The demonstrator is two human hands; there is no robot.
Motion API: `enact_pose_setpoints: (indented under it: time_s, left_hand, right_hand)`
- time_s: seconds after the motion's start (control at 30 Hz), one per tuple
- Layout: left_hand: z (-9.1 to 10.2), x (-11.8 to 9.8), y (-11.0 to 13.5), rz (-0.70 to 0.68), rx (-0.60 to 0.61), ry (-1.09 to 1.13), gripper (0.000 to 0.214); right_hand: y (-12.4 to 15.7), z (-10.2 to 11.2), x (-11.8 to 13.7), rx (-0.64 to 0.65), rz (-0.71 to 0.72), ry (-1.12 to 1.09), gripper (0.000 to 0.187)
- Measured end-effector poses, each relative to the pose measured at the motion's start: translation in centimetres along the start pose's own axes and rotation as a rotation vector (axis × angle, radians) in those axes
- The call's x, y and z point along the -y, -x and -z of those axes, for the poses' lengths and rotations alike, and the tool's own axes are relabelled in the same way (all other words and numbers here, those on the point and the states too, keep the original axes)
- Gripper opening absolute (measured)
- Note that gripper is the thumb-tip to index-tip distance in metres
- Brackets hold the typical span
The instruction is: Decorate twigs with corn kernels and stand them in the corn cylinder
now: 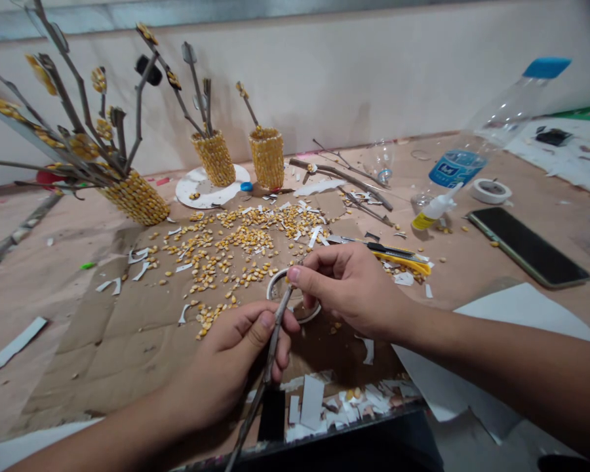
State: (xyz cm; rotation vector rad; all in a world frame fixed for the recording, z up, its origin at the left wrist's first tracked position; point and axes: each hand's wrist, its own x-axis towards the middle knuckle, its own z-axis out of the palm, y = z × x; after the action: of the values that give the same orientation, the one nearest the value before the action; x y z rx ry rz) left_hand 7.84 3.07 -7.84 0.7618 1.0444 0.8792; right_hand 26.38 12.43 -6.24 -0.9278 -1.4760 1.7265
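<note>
On one counter (59, 275) we see one plastic bottle (459, 167) and three kernel-covered pots (266, 162). Above the near edge we hold one twig (258, 400), its long axis slanting away and rightward, tip forward. Our left hand (248, 341) is curled around it; our right hand (347, 285) pinches the tip. Uncountable loose kernels (250, 237) lie beyond.

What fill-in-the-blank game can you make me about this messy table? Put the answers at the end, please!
1. The left hand is curled around a wooden ____.
2. I count ____ corn-covered cups.
3. The big clear bottle has a ____ cap.
4. The phone lies with its screen facing ____.

Missing words: stick; three; blue; up.
</note>
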Motion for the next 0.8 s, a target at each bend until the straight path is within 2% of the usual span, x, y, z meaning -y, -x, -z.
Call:
enact_pose_setpoints:
  time_s: [0.17,0.27,0.33,0.37,0.47,0.6,0.8]
  left_hand:
    - [0.4,-0.1,0.0,0.03,0.012,0.018,0.039]
    - [0.6,-0.3,0.0,0.051,0.02,0.067,0.039]
    - [0.6,-0.5,0.0,0.052,0.033,0.1,0.038]
    - [0.6,-0.6,0.0,0.051,0.04,0.111,0.037]
    - [0.4,-0.7,0.1,0.052,0.042,0.122,0.036]
    - [0.1,-0.8,0.3,0.059,0.04,0.118,0.035]
    - [0.2,-0.6,0.1,0.098,0.079,0.117,0.036]
  right_hand:
    - [0.1,0.3,-0.2,0.023,0.007,0.011,0.051]
    - [0.0,1.1,-0.1,-0.007,0.163,0.109,0.042]
    - [-0.3,2.0,0.1,0.026,0.279,0.225,0.029]
    - [-0.4,2.4,0.2,0.058,0.311,0.272,0.028]
    - [-0.7,3.3,0.6,0.164,0.328,0.295,0.028]
    - [-0.7,3.4,1.1,0.257,0.305,0.291,0.029]
    - [-0.5,3.1,1.3,0.233,0.399,0.399,0.017]
